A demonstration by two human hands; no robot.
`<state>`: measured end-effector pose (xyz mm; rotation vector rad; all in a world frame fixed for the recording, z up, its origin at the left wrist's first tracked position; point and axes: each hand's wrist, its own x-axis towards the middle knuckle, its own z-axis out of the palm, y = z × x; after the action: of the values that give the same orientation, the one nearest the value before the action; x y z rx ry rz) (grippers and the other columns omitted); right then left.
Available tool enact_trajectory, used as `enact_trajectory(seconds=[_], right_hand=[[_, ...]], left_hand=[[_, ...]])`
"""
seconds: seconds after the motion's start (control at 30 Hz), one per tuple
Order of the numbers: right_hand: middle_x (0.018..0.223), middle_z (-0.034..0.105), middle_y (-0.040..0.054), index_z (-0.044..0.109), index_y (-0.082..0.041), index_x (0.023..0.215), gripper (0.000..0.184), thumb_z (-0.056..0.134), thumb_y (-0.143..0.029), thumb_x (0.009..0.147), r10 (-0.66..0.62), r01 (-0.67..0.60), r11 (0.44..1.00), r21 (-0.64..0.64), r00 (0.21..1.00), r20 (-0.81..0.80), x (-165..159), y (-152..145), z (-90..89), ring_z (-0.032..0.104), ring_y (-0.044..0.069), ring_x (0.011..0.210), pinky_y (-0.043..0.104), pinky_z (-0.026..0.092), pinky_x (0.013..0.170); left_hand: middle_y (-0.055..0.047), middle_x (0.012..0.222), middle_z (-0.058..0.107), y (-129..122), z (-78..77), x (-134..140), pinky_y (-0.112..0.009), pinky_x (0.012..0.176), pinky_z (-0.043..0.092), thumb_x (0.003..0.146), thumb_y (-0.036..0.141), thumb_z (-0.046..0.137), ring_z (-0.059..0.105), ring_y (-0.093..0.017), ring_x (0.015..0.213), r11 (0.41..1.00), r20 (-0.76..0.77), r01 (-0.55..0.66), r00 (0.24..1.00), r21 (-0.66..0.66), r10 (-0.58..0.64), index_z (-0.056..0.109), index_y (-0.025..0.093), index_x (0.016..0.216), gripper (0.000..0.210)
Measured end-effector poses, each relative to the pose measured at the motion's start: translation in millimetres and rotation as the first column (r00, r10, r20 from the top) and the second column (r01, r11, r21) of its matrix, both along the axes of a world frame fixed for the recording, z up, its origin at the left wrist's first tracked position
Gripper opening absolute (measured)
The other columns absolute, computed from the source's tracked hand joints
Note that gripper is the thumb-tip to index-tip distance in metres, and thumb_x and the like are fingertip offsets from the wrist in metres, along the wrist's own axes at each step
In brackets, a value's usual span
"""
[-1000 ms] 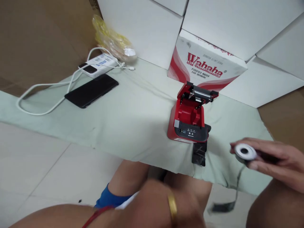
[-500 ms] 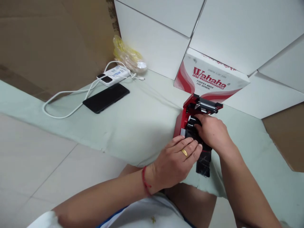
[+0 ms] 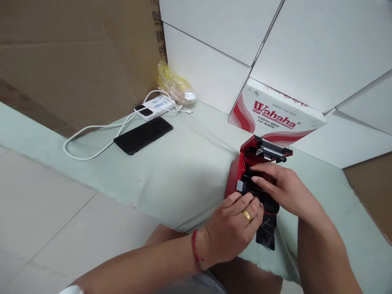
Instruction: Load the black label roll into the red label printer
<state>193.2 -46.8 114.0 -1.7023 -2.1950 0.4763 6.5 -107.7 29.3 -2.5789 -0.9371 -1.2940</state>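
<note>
A small red device (image 3: 233,176) like a label printer stands on the cloth with its lid (image 3: 269,149) raised, showing a silver rod and black inner parts. My left hand (image 3: 234,226), with a gold ring, has its fingers curled over the device's front edge; its fingertips are partly hidden. Inside the open compartment reaches my right hand (image 3: 284,188), thumb and forefinger stretched out and apart, touching the dark parts. From the front a shiny black strip (image 3: 266,234) hangs down.
A white and red box (image 3: 275,112) leans on the tiled wall behind the device. To the left lie a black phone (image 3: 143,135), a white power bank (image 3: 157,107) with a white cable (image 3: 88,157), and a yellow plastic bag (image 3: 176,83). Cardboard (image 3: 76,53) stands at far left.
My right thumb and fingers have opened from the shiny black roll they were around. My left fingers have curled more tightly at the front edge. The whole view has shifted slightly.
</note>
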Motion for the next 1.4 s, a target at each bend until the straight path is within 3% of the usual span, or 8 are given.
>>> enact_trajectory(seconds=[0.13,0.2,0.37,0.67,0.9,1.03,1.17,1.4], right_hand=[[0.109,0.083,0.0084,0.079,-0.027,0.121,0.034,0.058,-0.049,0.106,-0.223,0.260,0.887,0.381,0.965,-0.137,14.6,-4.7,16.9,0.077,0.029,0.102,0.045,0.060,0.097],[0.130,0.078,0.0125,0.073,-0.025,0.136,0.041,0.054,-0.047,0.108,-0.200,0.186,0.832,0.523,0.979,-0.031,20.1,5.6,14.9,0.070,0.033,0.124,0.052,0.052,0.111],[0.132,0.077,0.0136,0.071,-0.022,0.137,0.041,0.050,-0.044,0.110,-0.070,0.023,0.886,0.463,0.994,0.084,21.9,15.2,0.0,0.068,0.031,0.124,0.052,0.052,0.111],[0.124,0.078,0.0087,0.078,-0.029,0.129,0.046,0.046,-0.011,0.101,0.059,-0.108,0.922,0.371,0.988,0.142,17.5,-42.8,-14.5,0.071,0.026,0.107,0.047,0.062,0.094],[0.117,0.079,0.0065,0.076,-0.028,0.135,0.060,0.046,0.003,0.093,0.078,-0.112,0.919,0.378,0.992,0.103,16.4,-53.6,-36.5,0.068,0.024,0.097,0.042,0.063,0.083],[0.118,0.079,0.0066,0.075,-0.029,0.136,0.062,0.045,0.003,0.093,0.052,-0.063,0.900,0.432,0.998,0.037,12.4,-58.2,-41.5,0.070,0.024,0.101,0.044,0.063,0.087],[0.123,0.079,0.0065,0.074,-0.030,0.137,0.063,0.046,0.005,0.092,0.133,-0.099,0.880,0.464,0.990,-0.041,3.0,-74.2,-41.4,0.072,0.024,0.113,0.044,0.062,0.097],[0.135,0.077,0.0097,0.066,-0.024,0.147,0.065,0.048,0.008,0.093,0.207,-0.178,0.874,0.452,0.978,-0.014,-8.0,-104.5,-41.2,0.070,0.022,0.127,0.041,0.059,0.106]], left_hand=[[-0.008,0.123,0.081,-1.3,1.7,2.6,-0.035,0.110,0.050,0.103,0.015,0.053,0.069,-0.020,0.120,1.000,0.036,0.010,0.999,0.006,-0.010,0.076,0.013,0.118,0.027],[-0.009,0.123,0.080,-2.3,3.3,4.4,-0.035,0.110,0.051,0.103,0.015,0.053,0.070,-0.020,0.120,1.000,0.021,0.014,1.000,0.005,-0.014,0.076,0.013,0.118,0.028],[-0.011,0.126,0.079,-7.1,3.9,5.6,-0.036,0.111,0.050,0.103,0.016,0.051,0.069,-0.021,0.123,1.000,-0.035,0.021,0.999,-0.012,-0.022,0.074,0.012,0.122,0.030],[-0.012,0.129,0.078,-7.8,-1.7,4.0,-0.039,0.111,0.049,0.102,0.017,0.053,0.067,-0.022,0.126,0.999,-0.056,0.031,0.998,-0.023,-0.032,0.073,0.013,0.125,0.031],[-0.011,0.122,0.076,-3.2,14.7,-13.5,-0.039,0.109,0.054,0.099,0.019,0.058,0.067,-0.023,0.120,0.951,0.307,0.150,0.950,-0.269,-0.063,0.068,0.016,0.126,0.029],[-0.014,0.134,0.068,34.5,0.8,-33.3,-0.045,0.112,0.056,0.098,0.025,0.062,0.065,-0.025,0.127,0.821,0.462,0.219,0.885,-0.528,0.062,0.060,0.020,0.138,0.041],[-0.021,0.172,0.037,83.0,-24.2,-30.9,-0.057,0.133,0.036,0.089,0.038,0.076,0.035,-0.035,0.163,0.550,0.545,0.460,0.838,-0.697,-0.011,0.033,0.019,0.166,0.090],[-0.003,0.186,0.001,116.0,-36.3,-7.9,-0.051,0.139,0.016,0.072,0.033,0.087,0.003,-0.033,0.173,0.012,0.874,0.876,0.482,-0.482,-0.058,0.002,0.038,0.173,0.133]])
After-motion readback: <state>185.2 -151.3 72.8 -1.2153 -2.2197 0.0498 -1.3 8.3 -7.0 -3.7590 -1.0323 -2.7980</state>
